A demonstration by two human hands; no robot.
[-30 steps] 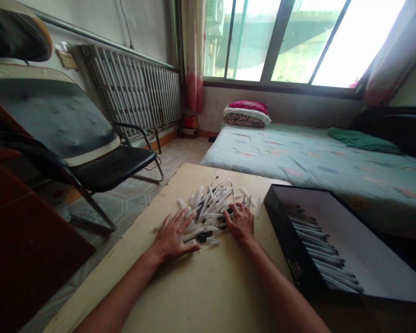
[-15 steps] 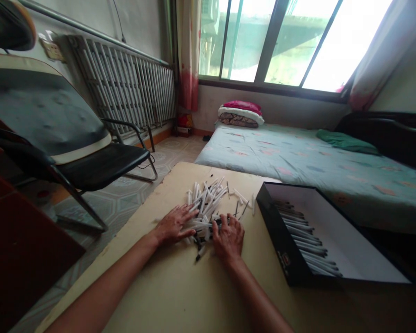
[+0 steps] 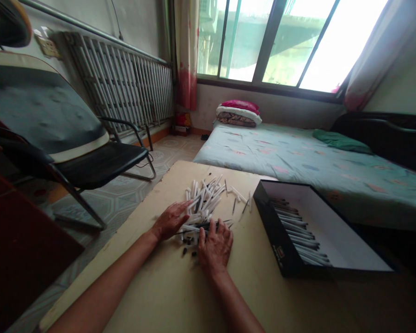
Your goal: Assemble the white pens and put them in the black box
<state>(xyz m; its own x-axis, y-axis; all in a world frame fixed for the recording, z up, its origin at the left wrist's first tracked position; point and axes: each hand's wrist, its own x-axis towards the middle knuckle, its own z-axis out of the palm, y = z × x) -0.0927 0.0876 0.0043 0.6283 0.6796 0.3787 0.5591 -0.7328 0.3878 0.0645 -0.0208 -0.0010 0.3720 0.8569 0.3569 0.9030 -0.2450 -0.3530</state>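
Note:
A loose heap of white pen barrels point(image 3: 208, 194) lies on the pale table point(image 3: 159, 286), mixed with thin dark refills point(image 3: 244, 209) and small black caps point(image 3: 185, 251). My left hand point(image 3: 171, 219) rests against the heap's left side, fingers stretched out over the barrels. At the near right edge of the heap, my right hand point(image 3: 215, 245) lies palm down with its fingers spread and touching the parts. Neither hand is closed round a piece. What lies under the palms is hidden.
To the right stands a black box point(image 3: 270, 231) with a white inside, holding a row of assembled-looking pens point(image 3: 298, 231). A bed point(image 3: 280, 148) is beyond the table. A black chair point(image 3: 100, 162) stands at the left, near a metal rack point(image 3: 125, 78) by the wall.
My right hand has slid left and nearer to me along the heap. My left hand has shifted slightly left. Barrels and black caps between them have been moved about.

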